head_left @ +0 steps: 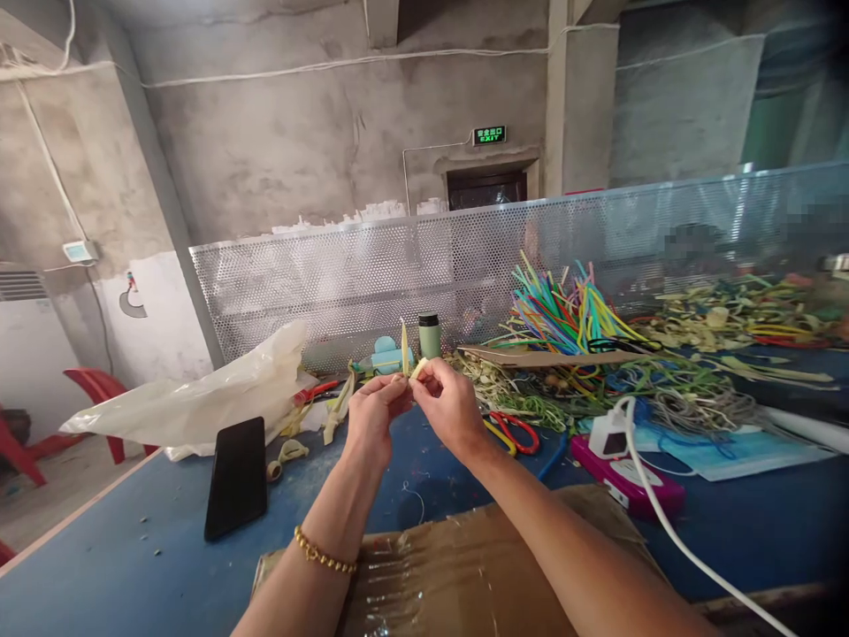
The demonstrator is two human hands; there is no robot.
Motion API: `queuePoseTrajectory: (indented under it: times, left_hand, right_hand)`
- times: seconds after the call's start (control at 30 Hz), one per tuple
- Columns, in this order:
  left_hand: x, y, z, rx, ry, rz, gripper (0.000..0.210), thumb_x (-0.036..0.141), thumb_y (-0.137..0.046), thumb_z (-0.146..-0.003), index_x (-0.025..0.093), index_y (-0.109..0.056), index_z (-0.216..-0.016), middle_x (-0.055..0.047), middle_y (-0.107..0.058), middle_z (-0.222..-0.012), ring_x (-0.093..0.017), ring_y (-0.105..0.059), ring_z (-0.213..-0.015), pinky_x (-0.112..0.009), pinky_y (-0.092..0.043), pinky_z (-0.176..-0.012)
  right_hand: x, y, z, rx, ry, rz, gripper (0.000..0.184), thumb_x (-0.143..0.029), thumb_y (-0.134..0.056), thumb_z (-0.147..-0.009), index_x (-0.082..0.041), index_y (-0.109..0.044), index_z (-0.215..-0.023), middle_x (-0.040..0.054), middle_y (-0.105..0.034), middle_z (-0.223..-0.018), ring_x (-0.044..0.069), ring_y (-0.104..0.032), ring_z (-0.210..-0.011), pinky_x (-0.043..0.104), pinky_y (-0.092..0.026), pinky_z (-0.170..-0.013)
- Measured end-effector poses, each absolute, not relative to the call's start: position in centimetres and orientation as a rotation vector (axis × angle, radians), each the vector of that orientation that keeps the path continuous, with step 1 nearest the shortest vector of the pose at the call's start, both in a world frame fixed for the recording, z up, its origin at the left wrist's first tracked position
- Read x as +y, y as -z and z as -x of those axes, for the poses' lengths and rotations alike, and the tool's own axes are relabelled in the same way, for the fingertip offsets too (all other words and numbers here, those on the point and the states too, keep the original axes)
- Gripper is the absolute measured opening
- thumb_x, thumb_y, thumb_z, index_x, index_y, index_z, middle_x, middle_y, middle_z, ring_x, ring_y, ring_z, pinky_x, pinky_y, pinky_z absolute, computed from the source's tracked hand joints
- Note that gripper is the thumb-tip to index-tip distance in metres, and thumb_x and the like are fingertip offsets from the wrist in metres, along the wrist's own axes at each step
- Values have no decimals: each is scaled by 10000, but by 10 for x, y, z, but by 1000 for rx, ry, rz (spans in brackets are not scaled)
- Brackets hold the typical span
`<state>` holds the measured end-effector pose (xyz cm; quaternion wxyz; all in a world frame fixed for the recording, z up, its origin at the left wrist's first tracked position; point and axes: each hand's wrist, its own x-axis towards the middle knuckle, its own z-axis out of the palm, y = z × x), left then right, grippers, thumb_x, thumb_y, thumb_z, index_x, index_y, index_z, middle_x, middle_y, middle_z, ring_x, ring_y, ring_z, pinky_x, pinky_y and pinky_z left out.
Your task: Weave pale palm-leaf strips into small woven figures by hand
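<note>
My left hand and my right hand meet above the blue table, with fingertips pinched together. Between them is a pale yellow strip that looks like dried husk. One end points straight up from my left fingers, and a short folded piece shows at my right fingertips. The part inside the fingers is hidden. Just behind the hands stand a green bottle with a black lid and a light blue plastic item. Below my wrists lies a brown cardboard sheet with clear tape on it.
A black phone lies left, before a white plastic bag. Red-handled scissors rest right of my hands. Colourful stems and tangled strips pile behind. A magenta power strip trails a white cable. Perforated metal screen backs the table.
</note>
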<state>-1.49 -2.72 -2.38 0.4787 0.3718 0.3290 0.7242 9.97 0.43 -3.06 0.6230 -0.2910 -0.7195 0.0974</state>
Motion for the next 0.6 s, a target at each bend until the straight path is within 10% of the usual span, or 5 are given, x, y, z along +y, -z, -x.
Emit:
queuePoseTrajectory:
  times: [0.6]
  left_hand:
    - [-28,20,21,848,-1664,-1038,305,270,-887,-456,106,-741,-668,-59,-700,-645,-159,-637,-625,-296,-484,-668]
  right_hand:
    - [4,24,-106,-1620,-275,778,105,-148,-627,-783,-197,-555,-725,27,-662,-696,162,-602,-619,264,-442,-609]
